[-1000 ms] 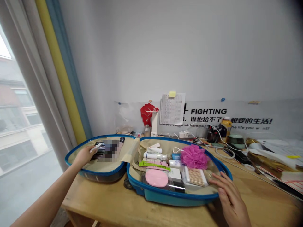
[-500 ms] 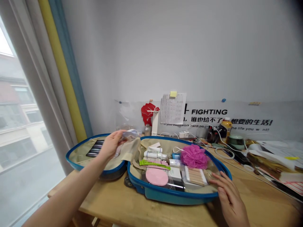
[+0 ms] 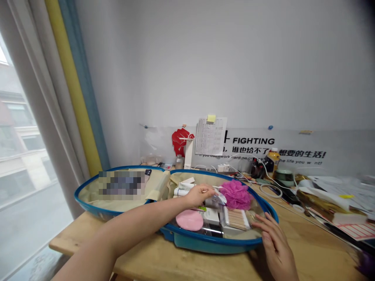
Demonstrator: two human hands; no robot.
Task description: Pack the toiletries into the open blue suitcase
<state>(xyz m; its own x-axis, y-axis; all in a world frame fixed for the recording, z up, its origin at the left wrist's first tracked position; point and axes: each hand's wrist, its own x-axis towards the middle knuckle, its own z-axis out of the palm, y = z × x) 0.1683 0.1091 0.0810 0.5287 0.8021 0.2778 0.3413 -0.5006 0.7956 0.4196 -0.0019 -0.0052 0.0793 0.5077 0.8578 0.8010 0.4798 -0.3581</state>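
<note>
The left hand [image 3: 199, 196] is pinching a small clear packet [image 3: 219, 198] with its fingers, holding it above the right half of an open blue suitcase [image 3: 212, 240], just beside a pink bath sponge [image 3: 236, 195]. The right hand [image 3: 274, 246] is lying open against the near right rim, seemingly for keeping the case steady.

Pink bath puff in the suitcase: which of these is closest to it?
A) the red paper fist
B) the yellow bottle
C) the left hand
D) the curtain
C. The left hand, pinching a small white packet, reaches over the suitcase right beside the pink bath puff.
</note>
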